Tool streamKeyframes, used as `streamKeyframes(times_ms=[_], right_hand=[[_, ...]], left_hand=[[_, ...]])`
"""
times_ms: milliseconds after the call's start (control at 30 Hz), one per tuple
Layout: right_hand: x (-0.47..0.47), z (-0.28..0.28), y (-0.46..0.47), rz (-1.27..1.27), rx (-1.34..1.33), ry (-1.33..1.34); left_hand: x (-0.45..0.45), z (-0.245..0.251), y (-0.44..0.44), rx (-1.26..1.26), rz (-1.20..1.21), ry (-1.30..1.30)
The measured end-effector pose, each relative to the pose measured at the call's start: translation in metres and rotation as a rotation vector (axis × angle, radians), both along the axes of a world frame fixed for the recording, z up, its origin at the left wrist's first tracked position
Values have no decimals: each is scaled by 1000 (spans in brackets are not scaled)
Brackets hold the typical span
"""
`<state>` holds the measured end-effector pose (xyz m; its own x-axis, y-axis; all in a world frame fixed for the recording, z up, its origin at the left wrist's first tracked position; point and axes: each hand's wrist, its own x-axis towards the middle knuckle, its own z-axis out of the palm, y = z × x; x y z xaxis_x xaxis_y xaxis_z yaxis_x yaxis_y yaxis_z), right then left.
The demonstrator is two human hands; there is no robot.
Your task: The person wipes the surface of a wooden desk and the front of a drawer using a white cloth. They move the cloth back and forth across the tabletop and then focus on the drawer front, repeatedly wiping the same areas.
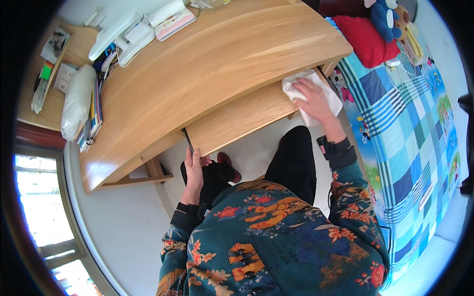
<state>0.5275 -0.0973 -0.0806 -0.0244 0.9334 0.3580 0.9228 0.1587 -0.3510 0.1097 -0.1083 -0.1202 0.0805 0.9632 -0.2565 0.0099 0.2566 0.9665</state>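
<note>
A sliding wooden tray (240, 114) is pulled out from under the wooden desktop (222, 66). My right hand (313, 98) presses a white cloth (327, 90) onto the tray's right end, and part of the cloth hangs over the front edge. At the tray's left front corner, my left hand (194, 164) grips the edge, its thumb on top and some fingers beneath. A dark slide rail (188, 140) runs along the tray's left side, just above that hand.
A white desk lamp (111, 37), an open notebook (176, 24), upright books (94, 114) and a plastic-wrapped roll (77, 100) stand on the desk's far left. To the right is a bed with a checked cover (400, 122) and a red pillow (366, 40). A window (44, 199) lies left.
</note>
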Motion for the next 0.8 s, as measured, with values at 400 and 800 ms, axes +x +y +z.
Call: streamKeyframes(times_ms=[400, 800], right_hand=[[34, -5, 12, -205, 78, -18], [-15, -6, -10, -101, 45, -80]], left_hand=[[2, -5, 1, 40, 51, -96], [2, -9, -4, 36, 21, -177]])
